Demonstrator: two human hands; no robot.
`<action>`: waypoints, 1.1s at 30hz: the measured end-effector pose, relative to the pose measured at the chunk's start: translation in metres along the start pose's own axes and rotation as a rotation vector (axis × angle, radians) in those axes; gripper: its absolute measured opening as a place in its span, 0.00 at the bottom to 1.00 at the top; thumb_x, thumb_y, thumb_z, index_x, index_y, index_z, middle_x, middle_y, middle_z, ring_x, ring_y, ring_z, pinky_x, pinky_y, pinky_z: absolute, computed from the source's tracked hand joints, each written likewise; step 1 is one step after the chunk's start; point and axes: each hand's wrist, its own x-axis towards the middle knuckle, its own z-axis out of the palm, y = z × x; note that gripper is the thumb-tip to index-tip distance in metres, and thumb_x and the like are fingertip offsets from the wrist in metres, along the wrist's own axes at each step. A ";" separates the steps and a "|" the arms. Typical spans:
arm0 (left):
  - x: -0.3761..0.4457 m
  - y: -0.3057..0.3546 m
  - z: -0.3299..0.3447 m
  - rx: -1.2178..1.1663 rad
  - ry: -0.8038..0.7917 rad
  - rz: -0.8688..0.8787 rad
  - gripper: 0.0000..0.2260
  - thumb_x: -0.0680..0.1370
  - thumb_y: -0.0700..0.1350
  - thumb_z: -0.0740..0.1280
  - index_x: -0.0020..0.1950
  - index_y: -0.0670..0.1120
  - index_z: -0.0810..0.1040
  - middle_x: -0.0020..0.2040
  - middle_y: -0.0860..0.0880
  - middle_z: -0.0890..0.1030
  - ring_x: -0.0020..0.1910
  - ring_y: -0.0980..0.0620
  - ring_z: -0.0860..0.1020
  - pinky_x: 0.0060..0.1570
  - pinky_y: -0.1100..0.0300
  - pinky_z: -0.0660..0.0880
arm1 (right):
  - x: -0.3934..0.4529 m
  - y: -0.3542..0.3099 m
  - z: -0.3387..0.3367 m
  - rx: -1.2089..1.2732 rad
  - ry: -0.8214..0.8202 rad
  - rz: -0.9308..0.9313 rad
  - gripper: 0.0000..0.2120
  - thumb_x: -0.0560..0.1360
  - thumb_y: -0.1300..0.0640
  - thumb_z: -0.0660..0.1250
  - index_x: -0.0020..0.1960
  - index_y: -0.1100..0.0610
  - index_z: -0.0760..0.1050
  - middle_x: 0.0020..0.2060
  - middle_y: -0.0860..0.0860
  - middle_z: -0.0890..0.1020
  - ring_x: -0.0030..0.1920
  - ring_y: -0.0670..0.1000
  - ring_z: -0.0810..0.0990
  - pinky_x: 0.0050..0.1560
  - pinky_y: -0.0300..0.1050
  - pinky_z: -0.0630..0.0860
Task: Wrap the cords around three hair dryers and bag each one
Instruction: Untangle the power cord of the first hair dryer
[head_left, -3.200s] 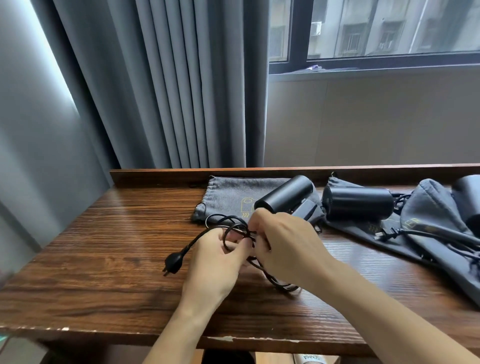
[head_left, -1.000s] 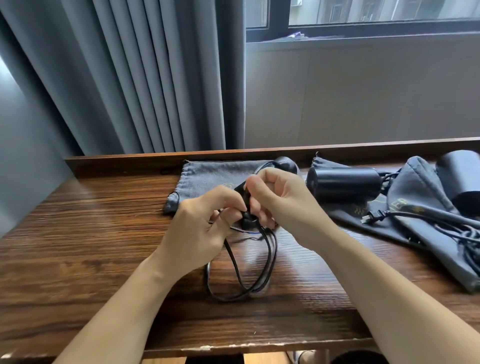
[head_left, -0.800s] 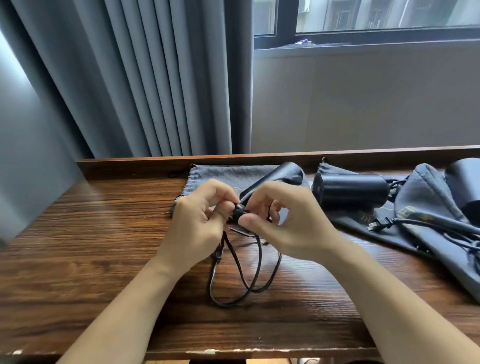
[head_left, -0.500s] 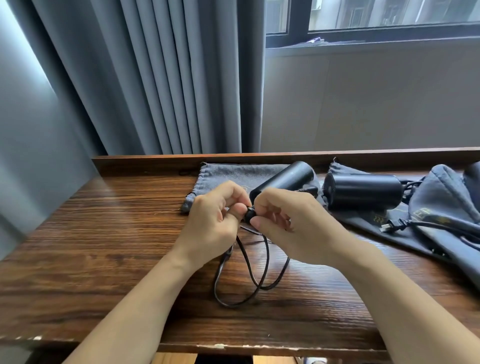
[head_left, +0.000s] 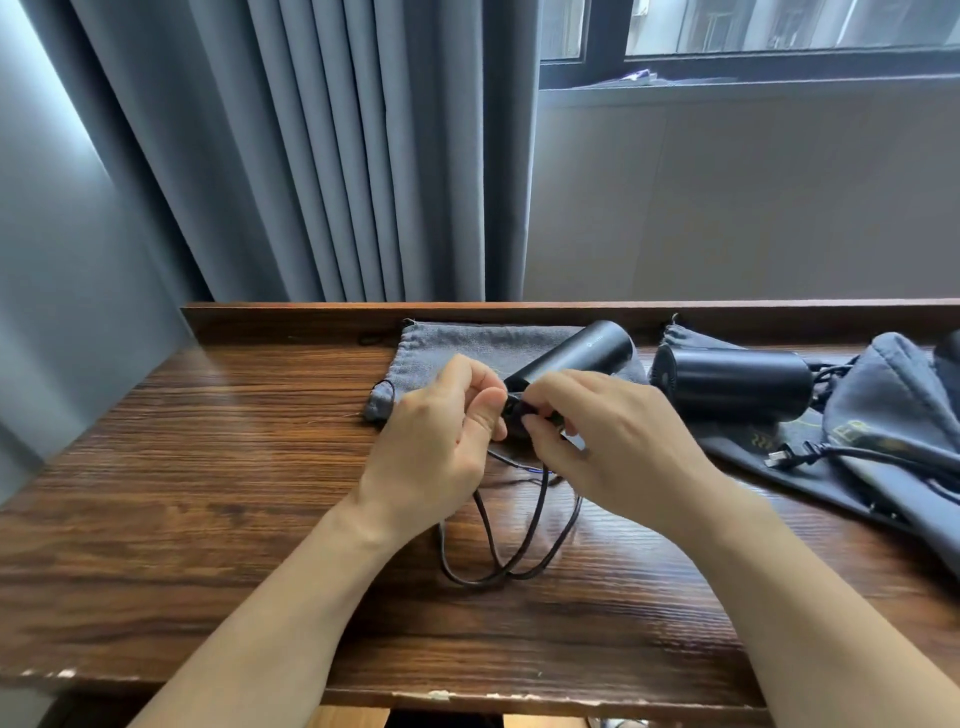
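Both my hands, left (head_left: 441, 447) and right (head_left: 613, 447), pinch the cord (head_left: 511, 551) by the hair dryer (head_left: 571, 353), so a slipped grip could let its loops fall loose.

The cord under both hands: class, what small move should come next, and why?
Probably wind another turn round the hair dryer. Both the left hand and right hand pinch the cord near its handle, while loose loops hang onto the table.

A person's two bare forearms reach into view from below, uncovered to the frame's edge with no sleeve showing; the left hand (head_left: 436, 447) and right hand (head_left: 618, 447) carry no visible rings, watch or gloves.
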 end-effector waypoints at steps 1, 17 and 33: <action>0.000 -0.004 0.000 0.124 0.009 0.084 0.08 0.86 0.51 0.58 0.55 0.49 0.74 0.40 0.55 0.81 0.38 0.55 0.81 0.38 0.54 0.78 | 0.000 -0.001 0.001 -0.059 0.018 -0.012 0.09 0.81 0.52 0.62 0.46 0.55 0.76 0.36 0.45 0.76 0.34 0.53 0.76 0.28 0.51 0.73; 0.004 0.012 -0.010 -0.452 -0.207 -0.277 0.12 0.88 0.49 0.55 0.54 0.43 0.72 0.38 0.49 0.82 0.36 0.54 0.75 0.40 0.59 0.71 | 0.001 -0.016 0.005 0.918 0.137 0.345 0.04 0.84 0.60 0.63 0.49 0.57 0.73 0.33 0.44 0.74 0.30 0.46 0.71 0.29 0.39 0.68; -0.001 0.010 -0.014 -0.151 -0.335 -0.119 0.03 0.85 0.46 0.63 0.51 0.51 0.71 0.37 0.47 0.84 0.34 0.52 0.79 0.36 0.58 0.74 | 0.000 0.000 -0.002 0.600 -0.146 0.257 0.16 0.79 0.52 0.71 0.38 0.57 0.70 0.29 0.48 0.69 0.30 0.43 0.64 0.31 0.38 0.62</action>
